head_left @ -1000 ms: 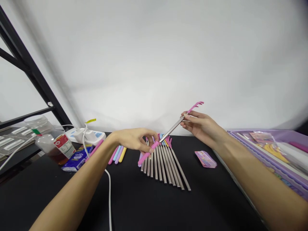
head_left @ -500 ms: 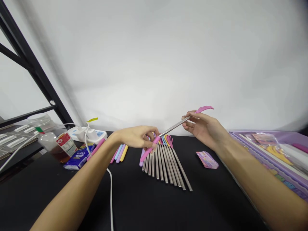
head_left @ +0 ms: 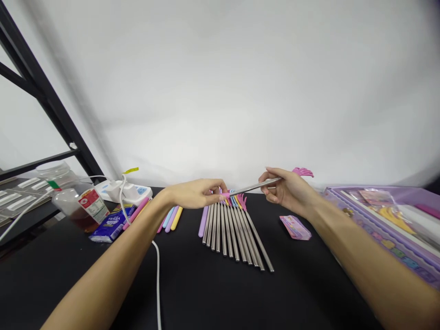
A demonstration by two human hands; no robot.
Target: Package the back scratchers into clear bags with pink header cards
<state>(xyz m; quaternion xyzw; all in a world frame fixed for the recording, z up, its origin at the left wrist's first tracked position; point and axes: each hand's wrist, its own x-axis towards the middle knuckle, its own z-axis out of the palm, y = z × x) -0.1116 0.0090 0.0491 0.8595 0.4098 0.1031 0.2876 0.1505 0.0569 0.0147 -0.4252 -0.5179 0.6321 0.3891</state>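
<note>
You appear to be in a workshop: note the black tabletop (head_left: 213, 293) against the wall (head_left: 240, 91), the fanned row of metal rods (head_left: 235, 233), the grouped coloured handles (head_left: 172, 219) and the power strip (head_left: 143, 192).

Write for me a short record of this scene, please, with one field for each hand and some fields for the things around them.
Left hand: holds the pink handle of a stick
Right hand: grips its metal shaft, near the pink hand-shaped head
Below the stick: fanned metal sticks, beside a purple handle
Left side: coloured handles, blue packet, white power strip
Right side: pink-purple packet, purple box
Surface: black table
</note>
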